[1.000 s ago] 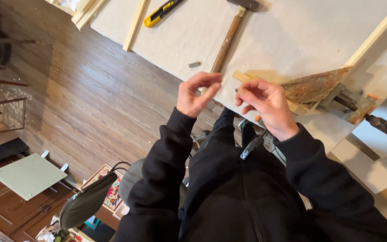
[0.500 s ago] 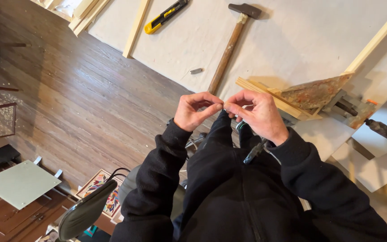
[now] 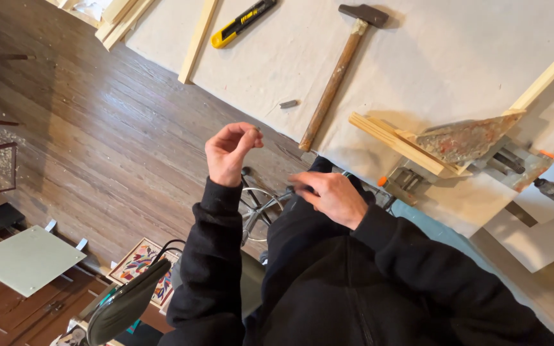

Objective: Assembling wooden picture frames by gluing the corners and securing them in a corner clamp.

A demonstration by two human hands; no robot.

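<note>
Head view: left hand [image 3: 229,152] raised, fingertips pinched on a tiny, hardly visible nail; right hand [image 3: 328,195] lower, curled around something small and dark; hammer [image 3: 338,74] beyond both, handle end nearer the right.

Soft, even daylight falls across your pale bench [image 3: 456,70], where the hammer [image 3: 338,70] casts only a faint, short shadow. The wooden floor [image 3: 84,134] to your left sits dimmer. Your right hand [image 3: 328,195] shows slight motion blur; straight edges bow toward the frame corners.
</note>
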